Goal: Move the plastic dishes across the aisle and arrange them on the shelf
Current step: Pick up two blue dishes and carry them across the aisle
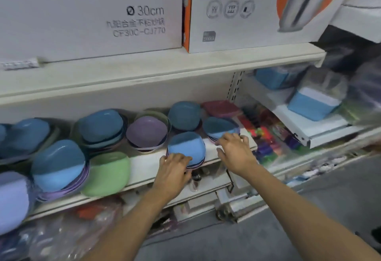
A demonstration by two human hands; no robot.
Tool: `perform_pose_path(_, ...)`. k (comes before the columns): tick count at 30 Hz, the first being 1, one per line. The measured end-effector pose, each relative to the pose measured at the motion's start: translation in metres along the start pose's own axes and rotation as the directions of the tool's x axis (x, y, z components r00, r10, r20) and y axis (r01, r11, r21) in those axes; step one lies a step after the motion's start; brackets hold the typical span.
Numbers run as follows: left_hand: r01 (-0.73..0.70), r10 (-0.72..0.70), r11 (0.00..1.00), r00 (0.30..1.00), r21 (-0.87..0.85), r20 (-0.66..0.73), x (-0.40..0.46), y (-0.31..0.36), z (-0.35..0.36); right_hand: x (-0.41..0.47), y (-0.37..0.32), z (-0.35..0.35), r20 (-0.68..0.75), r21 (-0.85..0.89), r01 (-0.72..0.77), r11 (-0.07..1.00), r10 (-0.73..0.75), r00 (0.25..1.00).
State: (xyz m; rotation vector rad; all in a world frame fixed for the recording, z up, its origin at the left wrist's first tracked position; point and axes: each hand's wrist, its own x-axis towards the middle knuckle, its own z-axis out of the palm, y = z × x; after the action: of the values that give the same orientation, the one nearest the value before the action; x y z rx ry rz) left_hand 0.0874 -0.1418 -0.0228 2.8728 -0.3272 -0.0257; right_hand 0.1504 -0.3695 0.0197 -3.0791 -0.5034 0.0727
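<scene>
A store shelf [144,164] runs across the view, seen from above by the person standing at it. At the far left, stacks of square plastic dishes crowd the shelf: a lilac stack [12,194] at the near edge, then a blue-topped stack [58,166] over purple dishes, and a single green dish [107,173] lying just beside it. Behind these sit more blue stacks and a purple stack [146,133] inside a pale green rim.

In the middle, the left hand [175,168] grips the near edge of a small blue stack [186,147] that rests on the shelf close to its front lip; the fingers curl over the rim. To the right, the right hand [233,149] reaches to another blue stack [221,127] farther back, its fingers bent at the near rim; whether they grip it or only touch it cannot be told.

Right of the hands, the shelf ends at a jumble of bright small goods [268,135], blurred. Large white cartons [90,13] stand on the shelf above.

The step in hand appears to be arranging: dishes are already on the shelf and are being squared into place. The next move likely calls for sliding the near stack back from the lip, in line with its neighbours, without tipping the stacked dishes.
</scene>
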Motion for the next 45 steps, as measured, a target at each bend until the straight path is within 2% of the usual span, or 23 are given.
perform_pose_path(4,0.077,-0.083,0.994,0.992,0.074,0.094,0.020,0.016,0.007,0.034,0.021,0.008,0.028,-0.071,0.061,0.996,-0.059,0.998)
perform_pose_path(9,0.065,-0.106,0.977,0.975,0.205,0.193,0.034,0.023,0.013,0.063,0.032,0.022,0.038,-0.098,0.071,0.993,-0.068,0.997)
perform_pose_path(11,0.065,-0.113,0.964,0.978,0.256,0.176,0.037,0.026,0.013,0.067,0.034,0.028,0.025,-0.111,0.089,0.990,-0.086,0.996)
perform_pose_path(13,0.063,-0.098,0.960,0.989,0.272,0.115,0.037,0.032,0.010,0.071,0.034,0.031,0.027,-0.126,0.110,0.986,-0.108,0.994)
perform_pose_path(17,0.146,-0.112,0.969,0.978,0.201,-0.174,0.034,0.037,0.006,0.073,0.034,0.026,-0.020,-0.137,0.104,0.985,-0.108,0.994)
perform_pose_path(21,0.128,-0.085,0.981,0.960,0.146,-0.266,0.030,0.037,-0.002,0.058,0.038,0.020,-0.183,-0.069,0.088,0.994,-0.100,0.978)
perform_pose_path(25,0.106,-0.056,0.987,0.932,0.122,-0.359,0.027,0.032,-0.020,0.038,0.033,0.004,-0.388,-0.063,0.144,0.988,-0.157,0.908)
perform_pose_path(29,0.083,0.002,0.985,0.876,0.154,-0.483,0.008,0.009,-0.047,0.022,0.000,-0.022,-0.481,-0.056,0.218,0.974,-0.218,0.849)
perform_pose_path(33,0.164,-0.040,0.972,0.823,0.169,-0.567,-0.044,-0.037,-0.084,0.012,-0.075,-0.048,-0.533,-0.042,0.335,0.941,-0.305,0.789)
perform_pose_path(36,0.278,-0.108,0.943,0.776,0.183,-0.622,-0.117,-0.100,-0.117,0.002,-0.166,-0.063,-0.558,-0.069,0.434,0.898,-0.395,0.730)
perform_pose_path(41,0.446,-0.178,0.862,0.710,0.239,-0.682,-0.293,-0.227,-0.178,-0.027,-0.377,-0.073,-0.604,-0.085,0.655,0.751,-0.562,0.565)
perform_pose_path(45,0.610,-0.290,0.758,0.633,0.232,-0.718,-0.471,-0.319,-0.227,-0.065,-0.580,-0.075,-0.620,-0.077,0.831,0.551,-0.679,0.393)
